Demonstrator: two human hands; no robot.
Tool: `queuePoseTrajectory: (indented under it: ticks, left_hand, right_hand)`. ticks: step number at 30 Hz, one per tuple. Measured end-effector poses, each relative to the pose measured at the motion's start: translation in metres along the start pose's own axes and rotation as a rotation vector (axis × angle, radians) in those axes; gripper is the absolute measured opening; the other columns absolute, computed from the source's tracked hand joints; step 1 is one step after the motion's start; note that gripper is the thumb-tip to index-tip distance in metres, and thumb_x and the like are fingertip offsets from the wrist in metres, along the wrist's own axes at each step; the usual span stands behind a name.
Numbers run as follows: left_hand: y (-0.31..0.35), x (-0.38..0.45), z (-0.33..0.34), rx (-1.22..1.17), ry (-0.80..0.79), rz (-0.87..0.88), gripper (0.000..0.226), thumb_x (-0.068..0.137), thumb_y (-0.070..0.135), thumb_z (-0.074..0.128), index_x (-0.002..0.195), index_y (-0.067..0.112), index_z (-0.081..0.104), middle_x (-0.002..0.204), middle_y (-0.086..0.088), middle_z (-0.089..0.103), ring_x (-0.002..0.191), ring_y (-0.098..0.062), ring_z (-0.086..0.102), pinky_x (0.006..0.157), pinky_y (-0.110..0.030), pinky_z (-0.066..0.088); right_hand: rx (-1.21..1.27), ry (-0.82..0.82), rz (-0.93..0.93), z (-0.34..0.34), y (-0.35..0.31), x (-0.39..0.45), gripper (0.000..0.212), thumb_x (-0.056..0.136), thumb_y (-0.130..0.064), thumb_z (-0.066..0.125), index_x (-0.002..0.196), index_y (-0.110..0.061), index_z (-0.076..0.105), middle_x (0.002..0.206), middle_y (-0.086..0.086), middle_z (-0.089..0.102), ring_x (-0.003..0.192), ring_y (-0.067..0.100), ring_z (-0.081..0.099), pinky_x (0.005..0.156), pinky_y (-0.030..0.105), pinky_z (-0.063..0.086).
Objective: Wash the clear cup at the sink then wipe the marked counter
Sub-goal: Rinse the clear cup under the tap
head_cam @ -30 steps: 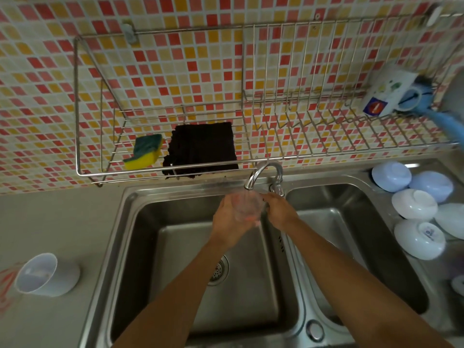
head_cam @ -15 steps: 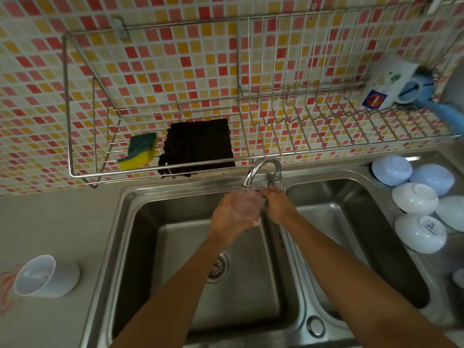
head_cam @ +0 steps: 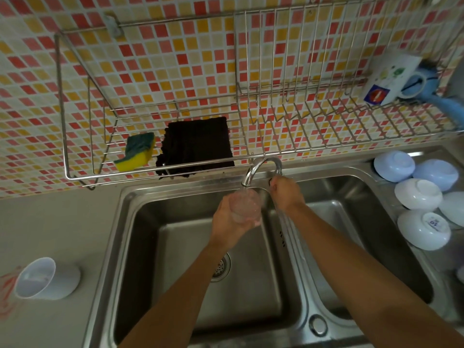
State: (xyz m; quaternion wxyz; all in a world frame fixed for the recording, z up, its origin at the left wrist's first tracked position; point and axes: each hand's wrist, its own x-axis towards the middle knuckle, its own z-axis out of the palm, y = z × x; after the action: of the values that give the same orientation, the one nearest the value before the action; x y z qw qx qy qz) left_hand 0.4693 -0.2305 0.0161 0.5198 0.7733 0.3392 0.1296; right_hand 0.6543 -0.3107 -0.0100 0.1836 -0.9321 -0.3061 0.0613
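Kitchen wall of red, orange and yellow mosaic tiles, a wire dish rack [head_cam: 150,177] across the upper frame, a double stainless steel sink [head_cam: 140,222] below. Centre frame: the left hand [head_cam: 229,221] is wrapped round the clear plastic cup [head_cam: 244,205], held directly under the spout of the curved chrome tap [head_cam: 261,167], over the left basin. The right hand [head_cam: 286,194] sits at the tap base, fingers curled as if on a handle.

To rinse well, probably tilt and rotate the cup under the stream so water reaches the whole wall, keep it low over the basin to limit splash, then shut the tap off.

Hard to see: the water stream is faint, the tap handle is hidden under the right hand, and the cup's rim and contents are blurred. The red marks on the grey counter [head_cam: 7,290] are cut off at lower left, beside a white tipped plastic cup [head_cam: 47,278]. The dark cloth [head_cam: 198,146] and yellow-green sponge [head_cam: 136,153] lie on the rack.
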Motion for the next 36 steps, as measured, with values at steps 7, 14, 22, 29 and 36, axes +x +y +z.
queuePoseTrajectory:
  ticks: [7,14,22,29,36]
  left_hand:
    - [-0.007,-0.008,-0.005,-0.042,0.043,0.024,0.077,0.055,0.022,0.092,0.116,0.037,0.048,0.12,0.01,0.056,0.104,-0.005,0.056,0.07,-0.004,0.044]
    - [-0.011,-0.008,-0.006,-0.092,0.061,0.029,0.08,0.053,0.022,0.092,0.121,0.032,0.049,0.121,0.01,0.057,0.106,-0.007,0.058,0.076,-0.012,0.05]
    - [-0.015,-0.006,-0.005,-0.055,0.154,0.015,0.079,0.053,0.028,0.092,0.12,0.028,0.049,0.119,0.007,0.053,0.105,-0.007,0.056,0.087,-0.025,0.052]
    - [-0.015,-0.007,-0.001,-0.016,0.098,0.065,0.08,0.054,0.025,0.092,0.121,0.029,0.048,0.12,0.009,0.051,0.105,-0.006,0.054,0.075,-0.003,0.042]
    - [-0.009,-0.008,-0.003,-0.029,0.075,0.132,0.075,0.056,0.022,0.09,0.106,0.057,0.047,0.118,0.023,0.05,0.109,0.006,0.049,0.085,-0.006,0.042]
  right_hand:
    - [0.374,0.119,0.13,-0.004,0.019,-0.01,0.015,0.088,0.004,0.052,0.087,-0.011,0.053,0.079,0.006,0.063,0.074,0.022,0.06,0.065,0.028,0.044]
    - [0.405,0.13,0.165,-0.004,0.014,-0.014,0.014,0.091,0.0,0.05,0.088,-0.013,0.053,0.081,0.007,0.062,0.079,0.025,0.062,0.067,0.03,0.047]
    - [0.257,0.154,0.039,0.042,0.023,-0.099,0.037,0.1,-0.021,0.039,0.136,-0.014,0.043,0.121,0.016,0.061,0.109,0.034,0.06,0.087,0.043,0.051]
    - [-0.031,-0.047,-0.097,0.084,0.048,-0.148,0.063,0.078,0.009,0.056,0.139,0.003,0.041,0.147,0.018,0.039,0.136,0.028,0.035,0.097,0.045,0.049]
    - [-0.103,0.035,-0.128,0.087,0.05,-0.158,0.081,0.064,0.013,0.049,0.141,0.001,0.028,0.144,0.019,0.044,0.136,0.026,0.035,0.116,0.033,0.026]
